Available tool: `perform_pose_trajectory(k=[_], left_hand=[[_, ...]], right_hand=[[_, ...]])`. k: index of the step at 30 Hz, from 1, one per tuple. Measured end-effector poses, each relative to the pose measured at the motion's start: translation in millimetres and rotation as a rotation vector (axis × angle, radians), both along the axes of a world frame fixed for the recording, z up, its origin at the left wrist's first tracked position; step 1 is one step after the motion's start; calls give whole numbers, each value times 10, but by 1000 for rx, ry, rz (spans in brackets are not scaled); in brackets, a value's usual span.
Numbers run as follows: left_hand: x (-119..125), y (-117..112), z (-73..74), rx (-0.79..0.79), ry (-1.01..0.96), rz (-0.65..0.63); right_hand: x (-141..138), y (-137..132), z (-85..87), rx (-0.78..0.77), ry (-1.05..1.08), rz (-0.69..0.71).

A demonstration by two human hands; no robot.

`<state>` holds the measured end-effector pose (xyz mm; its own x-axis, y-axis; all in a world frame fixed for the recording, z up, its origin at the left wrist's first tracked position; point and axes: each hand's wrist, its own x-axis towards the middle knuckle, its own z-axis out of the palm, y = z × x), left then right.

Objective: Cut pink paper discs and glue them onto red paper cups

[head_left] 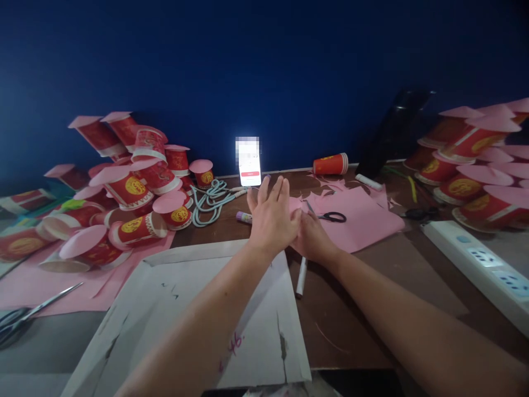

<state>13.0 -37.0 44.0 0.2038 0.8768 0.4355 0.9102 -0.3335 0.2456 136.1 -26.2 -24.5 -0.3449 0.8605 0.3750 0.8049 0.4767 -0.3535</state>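
From my remote feed, both forearms angled inward across the desk; the left hand was raised, fingers extended and apart, its thumb side meeting the right hand. The right was curled, and I couldn't tell whether it gripped anything. Pink paper lay just beside it, under scissors.

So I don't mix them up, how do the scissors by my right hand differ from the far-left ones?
The right-hand scissors point their handle rightward; the far-left scissors point theirs leftward. The right-hand scissors' blades are partly hidden beside your right hand; the far-left scissors' blades show plainly. The far-left scissors also look larger in the picture than the right-hand scissors. Both have dark handles.
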Motion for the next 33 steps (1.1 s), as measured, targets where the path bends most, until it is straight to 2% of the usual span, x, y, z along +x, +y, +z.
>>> perform_pose_trajectory(k=[9, 14, 20, 24, 28, 30, 33], left_hand=[[74, 35, -16, -8, -156, -3], [120, 100, -4, -29, -173, 9], [45, 59, -14, -14, -244, 0], [-103, -80, -134, 11, -378, -61], [-193, -199, -325, -114, -462, -24], [-190, -226, -383, -166, -514, -34], [-160, -227, -407, -233, -647, -50]], right_hand=[[14, 15, 0, 6, 50, 45], [12, 15, -23, 6, 73, 29], [11, 2, 38, 2, 130, 46], [32, -15, 94, -18, 280, 46], [52, -17, 91, -64, 457, -13], [53, -11, 77, -84, 473, -56], [46, -7, 78, -41, 454, -41]])
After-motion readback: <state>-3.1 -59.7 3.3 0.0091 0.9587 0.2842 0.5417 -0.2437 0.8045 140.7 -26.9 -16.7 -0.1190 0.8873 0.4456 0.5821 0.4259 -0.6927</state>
